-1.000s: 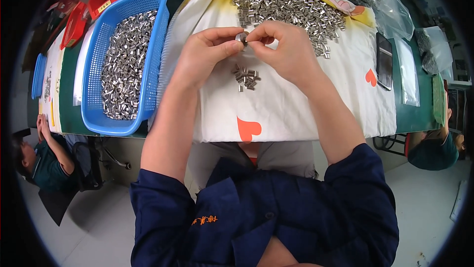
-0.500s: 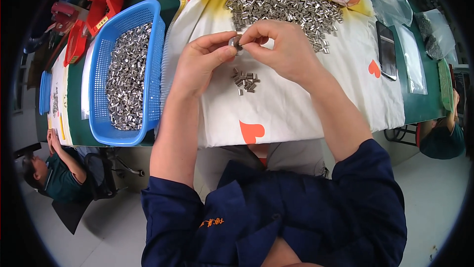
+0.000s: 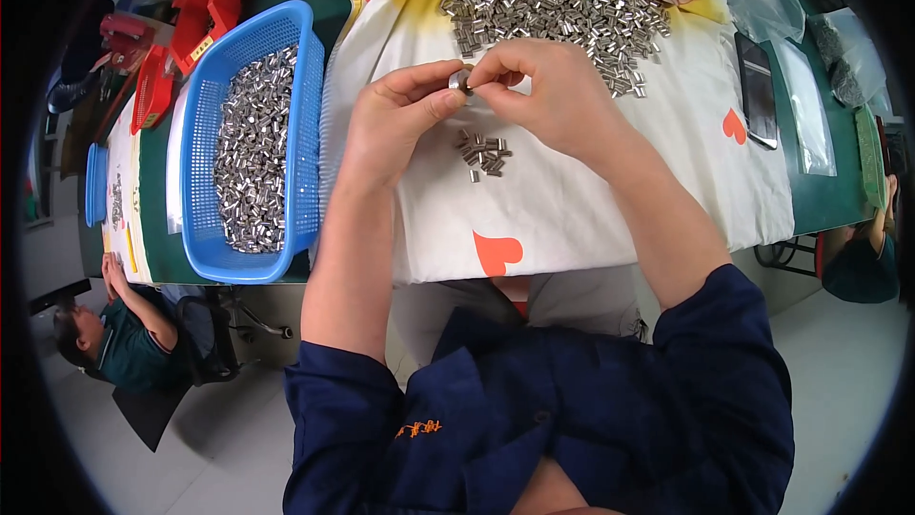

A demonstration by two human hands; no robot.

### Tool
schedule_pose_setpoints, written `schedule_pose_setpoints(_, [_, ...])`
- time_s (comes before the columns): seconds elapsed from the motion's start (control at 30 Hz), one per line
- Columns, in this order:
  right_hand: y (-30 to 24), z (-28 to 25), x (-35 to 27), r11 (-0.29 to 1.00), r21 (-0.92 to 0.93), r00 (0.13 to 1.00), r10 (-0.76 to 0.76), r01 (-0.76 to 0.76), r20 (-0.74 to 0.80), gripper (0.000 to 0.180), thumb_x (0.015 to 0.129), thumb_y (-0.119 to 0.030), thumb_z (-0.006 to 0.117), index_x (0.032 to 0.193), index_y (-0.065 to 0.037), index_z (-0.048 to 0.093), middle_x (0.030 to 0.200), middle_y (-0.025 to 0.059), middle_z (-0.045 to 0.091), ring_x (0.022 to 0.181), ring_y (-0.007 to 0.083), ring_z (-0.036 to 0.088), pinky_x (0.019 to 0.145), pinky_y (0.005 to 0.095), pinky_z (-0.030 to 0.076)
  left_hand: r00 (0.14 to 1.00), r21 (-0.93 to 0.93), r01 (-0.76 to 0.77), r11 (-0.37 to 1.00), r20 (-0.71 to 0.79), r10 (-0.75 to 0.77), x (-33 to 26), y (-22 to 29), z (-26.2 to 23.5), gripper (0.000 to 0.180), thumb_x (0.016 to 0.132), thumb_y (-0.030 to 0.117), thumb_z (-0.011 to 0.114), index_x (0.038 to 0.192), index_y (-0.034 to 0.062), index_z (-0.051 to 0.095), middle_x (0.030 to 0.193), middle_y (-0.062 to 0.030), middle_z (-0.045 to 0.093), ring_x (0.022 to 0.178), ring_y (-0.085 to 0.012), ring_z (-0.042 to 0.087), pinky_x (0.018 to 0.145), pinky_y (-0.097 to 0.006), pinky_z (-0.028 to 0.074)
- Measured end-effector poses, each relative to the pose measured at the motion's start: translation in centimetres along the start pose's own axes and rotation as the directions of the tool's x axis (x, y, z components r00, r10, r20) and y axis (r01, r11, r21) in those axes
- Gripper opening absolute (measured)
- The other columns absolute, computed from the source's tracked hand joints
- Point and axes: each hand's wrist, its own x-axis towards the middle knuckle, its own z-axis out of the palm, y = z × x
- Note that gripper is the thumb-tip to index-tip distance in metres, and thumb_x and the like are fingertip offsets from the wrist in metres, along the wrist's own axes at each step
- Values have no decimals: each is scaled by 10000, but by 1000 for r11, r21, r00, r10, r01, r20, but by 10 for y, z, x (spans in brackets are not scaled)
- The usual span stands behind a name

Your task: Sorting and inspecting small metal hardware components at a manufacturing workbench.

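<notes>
Between the thumb and fingers of my left hand is a small round silver metal piece. The thumb and forefinger of my right hand are pinched together at its right side; anything inside that pinch is too small to make out. Just below the hands, a little heap of short metal cylinders lies on the white cloth with red hearts. Beyond my fingers spreads a much larger pile of the same cylinders.
A blue plastic basket full of metal cylinders stands at left, with red bins behind it. To the right are a phone, a clear plastic bag and bagged parts. A co-worker sits at far left, another person at far right.
The whole scene has shifted slightly to the right in the picture. Both hands stay together at the round metal piece, which seems turned a little.
</notes>
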Motion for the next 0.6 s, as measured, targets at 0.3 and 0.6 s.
schedule_pose_setpoints(0.3, [-1,1,0,1000,5,999,19,-19,28,104,683,-101,554,733,-34,616,675,99,601,615,236,588,574,314,465,1000,16,9,1000,19,-9,-2,2,-2,315,738,-26,623,1046,-49,557,953,-110,611,840,-137,584,753,-232,468])
schedule_pose_setpoints(0.6, [4,4,1,998,55,999,-24,27,-42,105,686,-100,551,742,-32,607,646,92,588,602,222,580,566,317,460,1000,-8,-16,1000,12,16,0,-3,-5,317,744,-38,606,1054,-49,545,965,-124,606,847,-154,586,758,-251,470])
